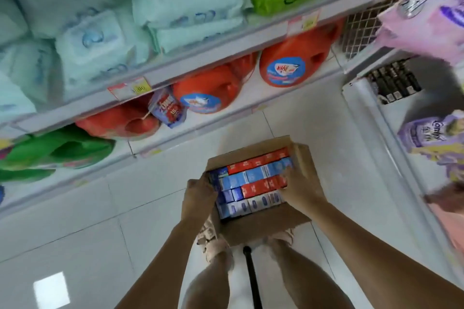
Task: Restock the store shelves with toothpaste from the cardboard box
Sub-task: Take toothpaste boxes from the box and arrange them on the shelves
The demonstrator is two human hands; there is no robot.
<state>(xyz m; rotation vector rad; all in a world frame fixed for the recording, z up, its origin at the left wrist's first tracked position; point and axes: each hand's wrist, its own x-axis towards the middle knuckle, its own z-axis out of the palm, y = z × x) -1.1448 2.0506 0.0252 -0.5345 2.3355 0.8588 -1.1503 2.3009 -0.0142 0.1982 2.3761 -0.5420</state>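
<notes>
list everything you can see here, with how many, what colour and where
cardboard box: one, brown, open on the floor
toothpaste boxes: many, red, blue, white, packed in rows inside the cardboard box
jugs: at least three, orange with blue labels, lower shelf
pouch: one, blue and red, in front of the jugs
soft packs: several, pale blue-green, upper shelf
green bags: a few, lower shelf, far left
purple packs: several, pink and purple, far right
price tags: two, red and yellow, upper shelf's edge
black stick: one, bottom middle
sandals: two, beige, by the box's near side
left hand: curled on the box's left edge
right hand: on the toothpaste boxes at right, grip unclear
</notes>
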